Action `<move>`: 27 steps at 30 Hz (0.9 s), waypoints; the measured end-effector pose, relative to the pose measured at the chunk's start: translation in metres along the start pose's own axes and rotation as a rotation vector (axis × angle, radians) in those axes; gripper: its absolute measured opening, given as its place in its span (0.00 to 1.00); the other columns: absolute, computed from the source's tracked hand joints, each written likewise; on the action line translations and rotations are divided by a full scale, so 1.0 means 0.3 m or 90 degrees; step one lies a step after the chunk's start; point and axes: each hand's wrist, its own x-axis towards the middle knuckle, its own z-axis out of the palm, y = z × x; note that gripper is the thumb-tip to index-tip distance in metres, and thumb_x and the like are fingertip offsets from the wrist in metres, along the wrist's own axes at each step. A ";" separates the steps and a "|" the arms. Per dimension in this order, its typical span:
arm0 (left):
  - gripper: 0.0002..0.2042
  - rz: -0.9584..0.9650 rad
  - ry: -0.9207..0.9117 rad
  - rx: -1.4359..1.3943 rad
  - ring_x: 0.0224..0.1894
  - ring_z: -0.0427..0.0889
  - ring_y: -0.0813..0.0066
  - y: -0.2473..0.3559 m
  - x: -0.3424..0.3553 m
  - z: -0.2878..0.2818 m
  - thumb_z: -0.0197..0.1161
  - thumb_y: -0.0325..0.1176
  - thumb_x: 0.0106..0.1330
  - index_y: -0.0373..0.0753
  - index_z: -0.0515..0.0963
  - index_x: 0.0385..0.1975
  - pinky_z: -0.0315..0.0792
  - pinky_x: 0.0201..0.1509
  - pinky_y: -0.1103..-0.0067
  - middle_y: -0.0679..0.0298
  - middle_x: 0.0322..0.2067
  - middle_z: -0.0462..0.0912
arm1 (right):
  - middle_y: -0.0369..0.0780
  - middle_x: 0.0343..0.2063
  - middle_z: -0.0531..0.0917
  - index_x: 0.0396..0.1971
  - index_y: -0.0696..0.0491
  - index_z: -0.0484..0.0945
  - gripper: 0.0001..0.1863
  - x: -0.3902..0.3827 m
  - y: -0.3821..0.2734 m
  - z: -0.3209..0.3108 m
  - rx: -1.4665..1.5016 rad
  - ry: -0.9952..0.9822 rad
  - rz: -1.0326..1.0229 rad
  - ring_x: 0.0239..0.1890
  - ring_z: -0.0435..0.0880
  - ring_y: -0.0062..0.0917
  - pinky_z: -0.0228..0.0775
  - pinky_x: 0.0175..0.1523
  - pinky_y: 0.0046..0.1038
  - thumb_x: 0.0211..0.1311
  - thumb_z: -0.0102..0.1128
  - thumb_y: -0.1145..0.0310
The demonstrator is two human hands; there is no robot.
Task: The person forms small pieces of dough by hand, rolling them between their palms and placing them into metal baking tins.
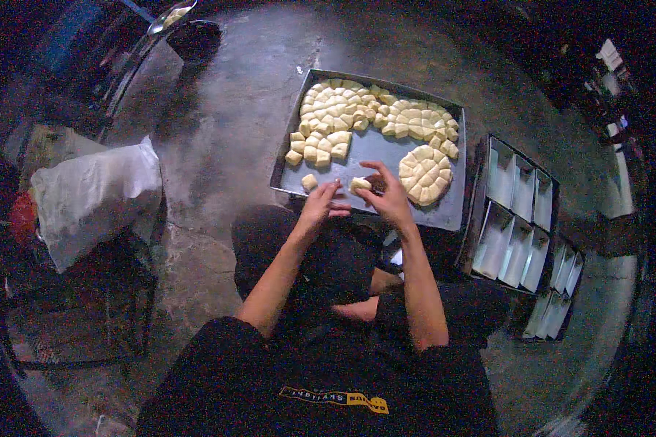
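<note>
A large metal tray (375, 156) lies before me with pale dough in it. Cut dough pieces (335, 105) crowd its far left, and more dough pieces (419, 118) run along the far right. Nearer on the right sits a round, scored dough disc (425, 175). Over the tray's near edge, my right hand (390, 195) has its thumb and fingers closed about a small dough piece (359, 186). My left hand (322, 206) is beside it, fingers apart, with nothing seen in it. A loose dough piece (310, 182) rests in the tray just beyond the left fingertips.
To the right of the tray stand joined metal loaf pans (497, 240), with a second set of pans (557, 291) behind. A white sack (102, 197) lies on a dark rack at left. A metal pan (171, 16) shows at the far left.
</note>
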 end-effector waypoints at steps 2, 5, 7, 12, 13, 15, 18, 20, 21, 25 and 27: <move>0.27 -0.116 -0.080 -0.077 0.38 0.83 0.67 0.032 -0.061 0.068 0.57 0.54 0.66 0.32 0.71 0.48 0.82 0.42 0.71 0.56 0.40 0.79 | 0.40 0.42 0.79 0.39 0.57 0.78 0.14 -0.120 -0.095 -0.019 -0.052 0.059 -0.089 0.40 0.82 0.25 0.78 0.37 0.29 0.50 0.66 0.78; 0.23 -0.166 -0.132 -0.104 0.34 0.85 0.73 0.044 -0.154 0.181 0.55 0.50 0.69 0.31 0.76 0.41 0.82 0.38 0.76 0.58 0.34 0.83 | 0.40 0.41 0.78 0.42 0.57 0.79 0.17 -0.281 -0.188 -0.034 -0.112 0.095 -0.128 0.41 0.82 0.28 0.78 0.42 0.30 0.50 0.67 0.79; 0.22 -0.175 -0.140 -0.006 0.34 0.85 0.74 0.050 -0.195 0.216 0.57 0.49 0.68 0.31 0.77 0.39 0.82 0.38 0.77 0.58 0.35 0.83 | 0.41 0.42 0.77 0.42 0.57 0.79 0.16 -0.356 -0.170 -0.055 -0.259 0.118 -0.220 0.41 0.83 0.30 0.78 0.43 0.30 0.50 0.67 0.79; 0.13 -0.119 -0.171 0.062 0.32 0.82 0.81 0.055 -0.279 0.255 0.65 0.39 0.64 0.34 0.79 0.37 0.76 0.35 0.87 0.62 0.32 0.84 | 0.43 0.39 0.79 0.40 0.56 0.79 0.14 -0.476 -0.191 -0.062 -0.356 0.088 -0.353 0.39 0.83 0.35 0.78 0.41 0.28 0.50 0.67 0.78; 0.12 -0.081 -0.174 0.070 0.32 0.82 0.81 0.045 -0.287 0.258 0.65 0.37 0.63 0.34 0.78 0.37 0.76 0.36 0.86 0.62 0.32 0.84 | 0.41 0.37 0.80 0.39 0.56 0.79 0.13 -0.491 -0.188 -0.065 -0.326 0.090 -0.318 0.37 0.83 0.33 0.77 0.39 0.28 0.51 0.66 0.78; 0.10 0.004 -0.175 0.088 0.32 0.82 0.81 0.055 -0.309 0.261 0.66 0.34 0.62 0.34 0.78 0.36 0.75 0.36 0.86 0.61 0.33 0.85 | 0.39 0.32 0.82 0.38 0.55 0.79 0.11 -0.516 -0.194 -0.062 -0.263 0.091 -0.257 0.34 0.83 0.28 0.76 0.36 0.26 0.53 0.66 0.78; 0.11 0.143 -0.220 0.220 0.35 0.83 0.79 0.048 -0.350 0.260 0.68 0.31 0.60 0.34 0.77 0.37 0.76 0.36 0.81 0.62 0.34 0.85 | 0.41 0.30 0.84 0.37 0.55 0.80 0.08 -0.538 -0.215 -0.053 -0.041 0.136 0.017 0.32 0.84 0.28 0.75 0.34 0.27 0.57 0.64 0.73; 0.11 0.277 -0.271 0.447 0.36 0.83 0.79 0.112 -0.420 0.283 0.69 0.31 0.58 0.35 0.78 0.37 0.77 0.37 0.80 0.63 0.35 0.86 | 0.42 0.30 0.84 0.36 0.55 0.80 0.07 -0.549 -0.210 -0.073 -0.004 0.084 0.086 0.32 0.83 0.24 0.74 0.35 0.26 0.58 0.64 0.72; 0.11 0.308 -0.265 0.478 0.36 0.83 0.80 0.101 -0.426 0.285 0.70 0.31 0.58 0.35 0.78 0.37 0.77 0.37 0.80 0.63 0.35 0.86 | 0.42 0.30 0.84 0.36 0.55 0.81 0.07 -0.556 -0.205 -0.087 0.014 0.060 0.122 0.32 0.82 0.23 0.74 0.36 0.26 0.58 0.63 0.71; 0.10 0.316 -0.200 0.366 0.34 0.82 0.81 0.006 -0.429 0.257 0.68 0.32 0.60 0.34 0.78 0.36 0.78 0.37 0.81 0.63 0.33 0.85 | 0.37 0.27 0.82 0.41 0.54 0.82 0.10 -0.579 -0.163 -0.077 -0.182 0.149 -0.096 0.31 0.78 0.19 0.72 0.34 0.22 0.58 0.64 0.72; 0.10 0.224 -0.150 0.317 0.33 0.82 0.80 -0.007 -0.436 0.252 0.66 0.33 0.63 0.33 0.78 0.36 0.78 0.36 0.82 0.64 0.32 0.84 | 0.41 0.29 0.84 0.43 0.53 0.82 0.12 -0.594 -0.194 -0.070 -0.317 0.217 -0.200 0.31 0.80 0.27 0.73 0.41 0.30 0.59 0.63 0.67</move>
